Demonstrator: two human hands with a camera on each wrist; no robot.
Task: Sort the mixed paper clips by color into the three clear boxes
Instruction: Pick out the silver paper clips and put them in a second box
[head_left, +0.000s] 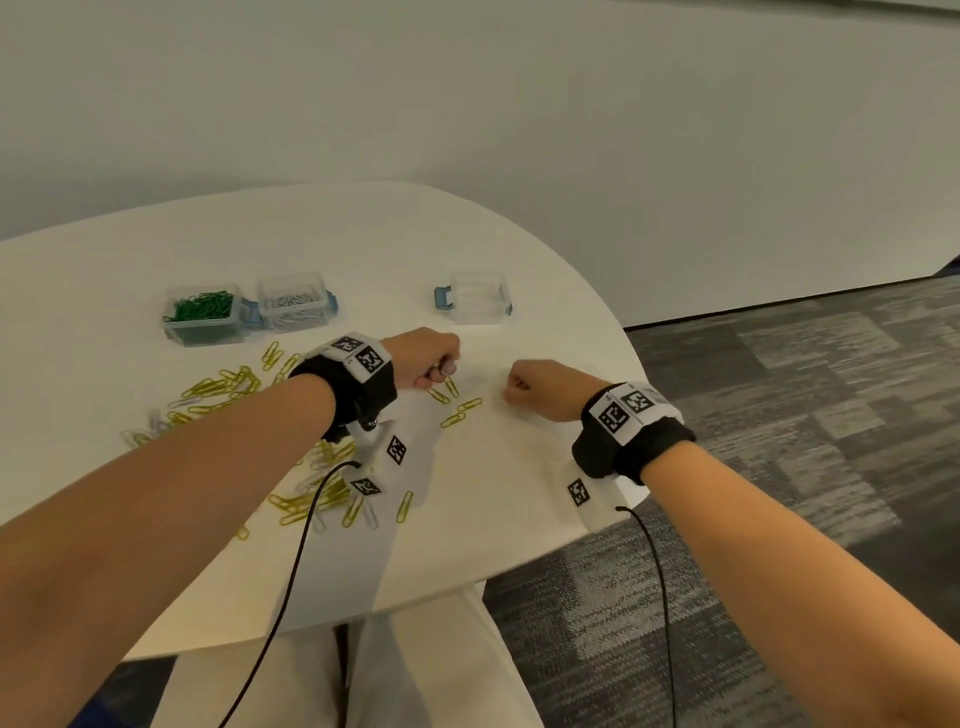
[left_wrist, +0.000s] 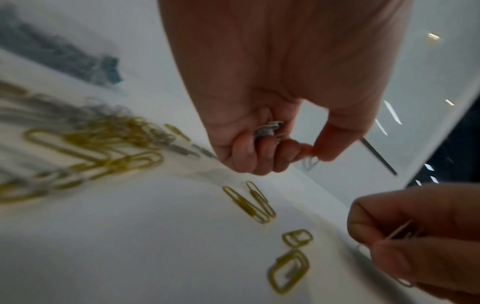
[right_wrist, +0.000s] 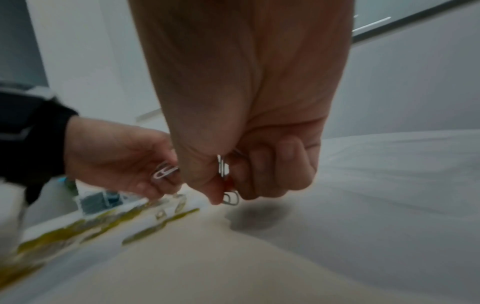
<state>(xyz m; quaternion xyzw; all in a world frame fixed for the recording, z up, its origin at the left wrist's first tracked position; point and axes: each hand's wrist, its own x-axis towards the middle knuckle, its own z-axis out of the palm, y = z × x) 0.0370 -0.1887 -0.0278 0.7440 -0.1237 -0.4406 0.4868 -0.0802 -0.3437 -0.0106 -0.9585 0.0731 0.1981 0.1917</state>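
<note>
Three clear boxes stand at the back of the white table (head_left: 519, 493): one with green clips (head_left: 203, 312), one with white clips (head_left: 293, 306), and an empty-looking one (head_left: 475, 299). A heap of yellow clips (head_left: 223, 387) mixed with a few white ones lies to the left. My left hand (head_left: 434, 361) is curled round several white clips (left_wrist: 269, 129) and pinches one more (left_wrist: 310, 162) at its fingertips. My right hand (head_left: 524, 387), a fist just above the table, grips white clips (right_wrist: 223, 167) too. A few yellow clips (head_left: 460, 408) lie between the hands.
The table's curved edge (head_left: 631, 364) runs close to the right of my right hand, with grey carpet (head_left: 779, 415) beyond. Black cables (head_left: 296, 551) hang from both wristbands across the near table. More yellow clips (head_left: 322, 499) lie under my left forearm.
</note>
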